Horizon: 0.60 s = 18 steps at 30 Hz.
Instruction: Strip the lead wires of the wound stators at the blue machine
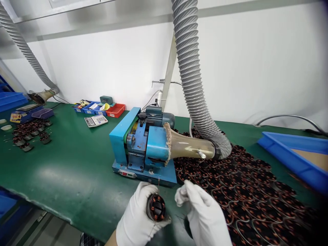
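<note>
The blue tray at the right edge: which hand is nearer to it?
Right. The right hand is left of the blue tray, with copper-wound parts between them; the left hand is farther left, holding a round dark part.

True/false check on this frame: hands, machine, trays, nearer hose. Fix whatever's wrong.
1. The left hand holds a dark ring-shaped part. True.
2. The right hand is bare. False: it wears a white glove, like the left.
3. In the picture, the calculator lies left of the blue machine. True.
4. The red tray stands right of the machine. False: it is left of it, next to small blue trays.
5. The nearer grey hose joins the funnel-shaped duct at its wide end. False: it joins the narrow end.
</note>
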Motion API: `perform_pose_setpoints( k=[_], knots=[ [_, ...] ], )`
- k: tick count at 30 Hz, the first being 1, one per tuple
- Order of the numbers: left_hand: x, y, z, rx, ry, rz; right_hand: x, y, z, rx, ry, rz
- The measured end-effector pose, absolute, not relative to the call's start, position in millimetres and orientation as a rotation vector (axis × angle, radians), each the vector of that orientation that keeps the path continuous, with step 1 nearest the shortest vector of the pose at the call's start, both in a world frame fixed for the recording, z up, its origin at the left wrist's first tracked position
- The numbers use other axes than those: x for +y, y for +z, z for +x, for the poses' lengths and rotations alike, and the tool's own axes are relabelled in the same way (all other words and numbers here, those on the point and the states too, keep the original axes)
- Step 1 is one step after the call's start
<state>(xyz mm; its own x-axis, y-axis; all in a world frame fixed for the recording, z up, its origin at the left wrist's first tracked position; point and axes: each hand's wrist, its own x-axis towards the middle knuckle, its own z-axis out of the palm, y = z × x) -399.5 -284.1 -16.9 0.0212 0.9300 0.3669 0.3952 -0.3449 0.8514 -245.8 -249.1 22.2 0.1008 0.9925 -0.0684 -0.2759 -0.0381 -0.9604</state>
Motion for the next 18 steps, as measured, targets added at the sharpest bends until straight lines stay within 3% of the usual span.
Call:
perform_pose_setpoints(
  k=[4, 8, 14, 18],
  knots=[
    [-284.5, -19.8, -392.1, 1.384, 1.313, 1.652, -251.4, 14.7, -258.4, -0.799, 1.537, -1.012],
    [-283.3, -24.4, -386.6, 1.357, 1.308, 1.656, -248.3, 2.2, -274.2, -0.94, 1.424, -1.011],
    [-279.8, -26.2, -378.8, 1.363, 1.38, 1.568, -218.2, 4.5, -263.1, -0.54, 1.443, -0.803],
    [-266.2, -27.4, -372.9, 1.51, 1.393, 1.259, -220.1, -7.5, -266.5, -0.687, 1.31, -0.97]
  ],
)
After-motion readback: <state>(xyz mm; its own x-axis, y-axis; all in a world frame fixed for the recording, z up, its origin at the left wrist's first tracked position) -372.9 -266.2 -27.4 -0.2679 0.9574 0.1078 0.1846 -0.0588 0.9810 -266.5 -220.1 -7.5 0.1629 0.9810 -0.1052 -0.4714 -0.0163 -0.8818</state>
